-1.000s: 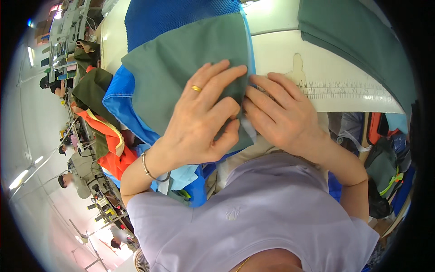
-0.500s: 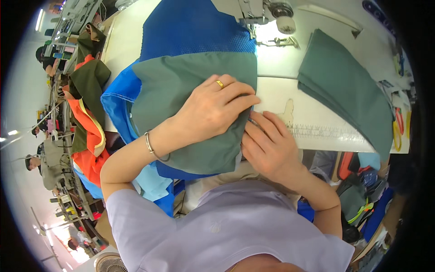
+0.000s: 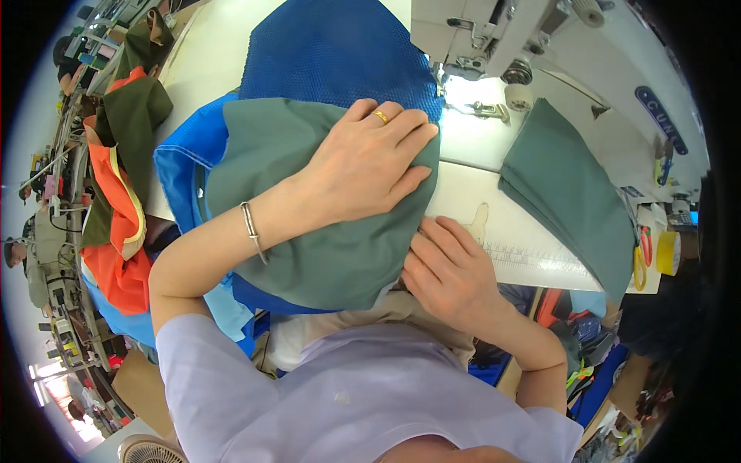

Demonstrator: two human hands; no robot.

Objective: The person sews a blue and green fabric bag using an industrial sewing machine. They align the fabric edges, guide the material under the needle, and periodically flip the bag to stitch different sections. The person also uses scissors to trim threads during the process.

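Note:
A grey-green fabric panel (image 3: 332,251) lies over a dark blue mesh fabric (image 3: 328,58), whose right edge reaches the presser foot (image 3: 440,89) of a sewing machine (image 3: 532,42). My left hand (image 3: 370,158) rests flat on the green panel. Its fingers are spread toward the panel's right edge, just short of the presser foot. Lower down, my right hand (image 3: 451,270) has its fingers curled at the panel's right edge, with the fingertips partly hidden by cloth. Bright blue fabric (image 3: 185,166) with white stitching bulges out at the left under the panel.
Folded grey-green fabric (image 3: 567,201) lies on the table to the right, beside yellow-handled scissors (image 3: 640,266) and a yellow tape roll (image 3: 668,253). A ruler scale (image 3: 525,261) runs along the table's front. Orange fabric (image 3: 116,201) and olive cloth (image 3: 135,116) are heaped at the left.
My left hand has slid up the panel toward the presser foot, its fingers more spread. My right hand stays by the edge. The whole view has shifted, showing more of the machine.

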